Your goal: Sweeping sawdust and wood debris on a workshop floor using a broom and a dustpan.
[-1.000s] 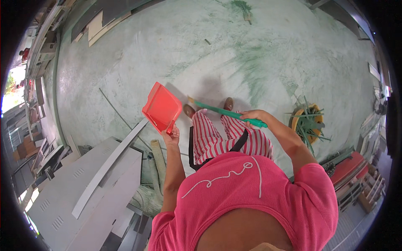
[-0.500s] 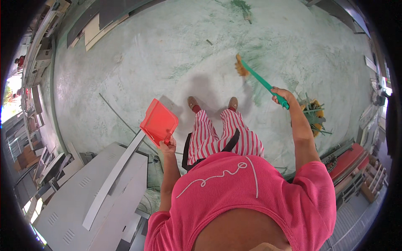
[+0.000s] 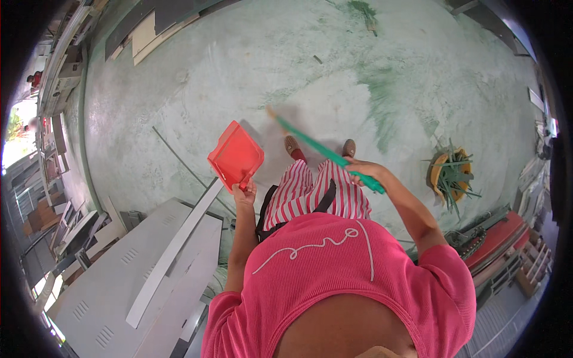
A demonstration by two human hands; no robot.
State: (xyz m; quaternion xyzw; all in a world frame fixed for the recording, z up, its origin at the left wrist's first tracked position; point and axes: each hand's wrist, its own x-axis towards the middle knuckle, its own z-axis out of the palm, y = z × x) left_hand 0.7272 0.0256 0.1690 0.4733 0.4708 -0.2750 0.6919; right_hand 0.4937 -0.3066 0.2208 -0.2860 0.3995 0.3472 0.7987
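My left hand (image 3: 245,194) is closed around the handle of a red dustpan (image 3: 236,155), held up over the floor beside my left leg. My right hand (image 3: 365,171) grips a green broom handle (image 3: 325,153) slanting across my feet; its head is blurred, perhaps orange. Pale green concrete floor (image 3: 197,83), grey metal panels (image 3: 119,280) at left, a yellow basket (image 3: 450,176) of green sticks at right.

Single head fisheye, looking steeply down, standing height
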